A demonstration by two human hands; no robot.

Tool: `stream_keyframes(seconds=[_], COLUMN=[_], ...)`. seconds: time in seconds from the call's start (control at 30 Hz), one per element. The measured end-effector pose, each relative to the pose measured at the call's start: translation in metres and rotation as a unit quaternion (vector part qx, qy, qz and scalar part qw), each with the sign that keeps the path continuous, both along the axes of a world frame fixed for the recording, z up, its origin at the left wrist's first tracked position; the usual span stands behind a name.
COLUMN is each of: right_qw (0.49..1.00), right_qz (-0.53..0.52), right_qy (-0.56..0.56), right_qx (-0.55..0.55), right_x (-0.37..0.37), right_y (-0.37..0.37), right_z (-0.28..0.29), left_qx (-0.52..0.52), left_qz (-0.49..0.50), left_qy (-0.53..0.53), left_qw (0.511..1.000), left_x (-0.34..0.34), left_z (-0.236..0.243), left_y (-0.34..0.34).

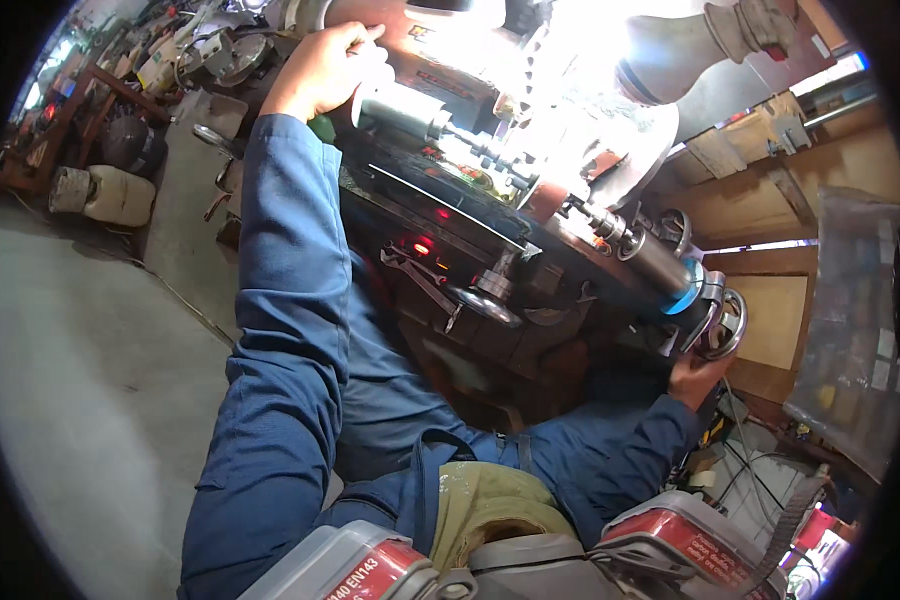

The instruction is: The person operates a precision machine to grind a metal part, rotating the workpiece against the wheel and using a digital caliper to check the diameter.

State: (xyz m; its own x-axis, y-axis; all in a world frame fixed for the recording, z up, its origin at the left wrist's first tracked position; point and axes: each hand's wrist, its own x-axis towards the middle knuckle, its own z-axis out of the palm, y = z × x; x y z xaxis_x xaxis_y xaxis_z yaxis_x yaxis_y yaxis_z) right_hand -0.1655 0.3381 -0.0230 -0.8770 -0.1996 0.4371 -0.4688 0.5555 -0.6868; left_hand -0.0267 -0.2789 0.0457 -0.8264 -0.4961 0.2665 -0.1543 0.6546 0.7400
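Observation:
My left hand (335, 68) is closed at the upper end of a machine, beside a silver cylindrical head (395, 110); what its curled fingers hold is hidden. A stepped metal shaft (485, 150) runs from that head through bright glare toward a dark cylindrical tailstock (660, 270) with a blue band. At the tailstock's outer end my right hand (695, 375) grips a chrome handwheel (730, 325), its fingers partly hidden. A large round wheel (640, 150), partly washed out by glare, stands behind the shaft. A smaller handwheel (485, 305) sits on the machine's front.
Wrenches (420, 280) lie below the machine's front edge. Cluttered metal parts (230, 55) and a beige jerrycan (115, 195) are at the left, by a grey floor (90, 380). A wooden cabinet (755, 310) and plastic sheet (840, 320) stand at right. Respirator cartridges (370, 570) show along the lower edge.

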Motion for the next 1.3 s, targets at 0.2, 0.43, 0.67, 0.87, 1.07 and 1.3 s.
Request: stream_keyframes(seconds=[0.2, 0.43, 0.67, 0.87, 1.07, 1.3], right_qw=[0.993, 0.917, 0.945, 0.923, 0.958, 0.984], right_qz=[-0.060, -0.091, -0.104, -0.089, -0.053, -0.008], right_qy=[0.050, 0.182, 0.099, 0.166, 0.118, 0.068], right_qx=[0.091, 0.344, 0.295, 0.336, 0.255, 0.166], right_x=[-0.008, -0.014, -0.010, -0.010, -0.008, 0.003], right_y=[0.002, 0.007, -0.002, -0.002, 0.000, 0.003], right_z=[-0.015, -0.015, -0.010, -0.010, -0.014, -0.015], left_qx=[-0.012, 0.062, 0.120, 0.119, -0.080, -0.039], left_qz=[0.009, -0.018, -0.025, -0.013, 0.077, 0.127], left_qy=[-0.013, 0.009, 0.027, 0.047, 0.166, 0.225], left_qw=[1.000, 0.998, 0.992, 0.992, 0.980, 0.965], left_x=[-0.003, -0.003, -0.001, -0.001, 0.016, 0.031], left_z=[-0.007, -0.007, -0.002, -0.002, -0.004, -0.038], left_y=[-0.009, -0.008, -0.001, 0.002, 0.013, 0.021])
